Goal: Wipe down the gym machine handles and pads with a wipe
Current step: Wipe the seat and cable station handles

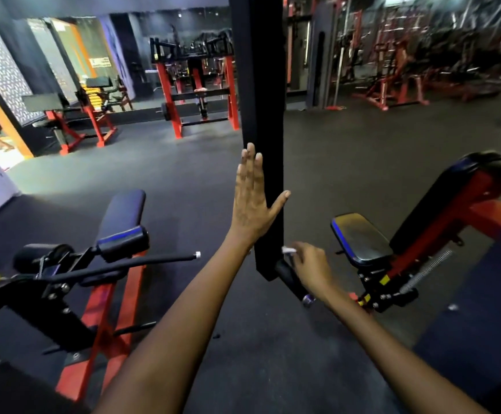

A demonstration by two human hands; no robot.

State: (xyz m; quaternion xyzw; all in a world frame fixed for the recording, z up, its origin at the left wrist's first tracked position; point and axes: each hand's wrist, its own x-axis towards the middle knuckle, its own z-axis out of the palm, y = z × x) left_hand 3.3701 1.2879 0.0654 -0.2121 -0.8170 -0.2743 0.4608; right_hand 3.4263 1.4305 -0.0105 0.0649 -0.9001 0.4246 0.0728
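Head view. Left hand (250, 201): fingers straight, laid flat against the black upright post (262, 115), nothing grasped. Right hand (310, 268): fingers curled, a white wipe (288, 250) pinched and held on the black handle (289, 279) at the post's lower end. Padded seat (359, 236) is seen just right; padded bench (122, 215) left.

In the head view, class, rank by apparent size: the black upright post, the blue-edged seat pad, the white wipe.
1. black upright post
2. blue-edged seat pad
3. white wipe, pinched in the right hand

Apparent size only; the post stands nearest the camera.
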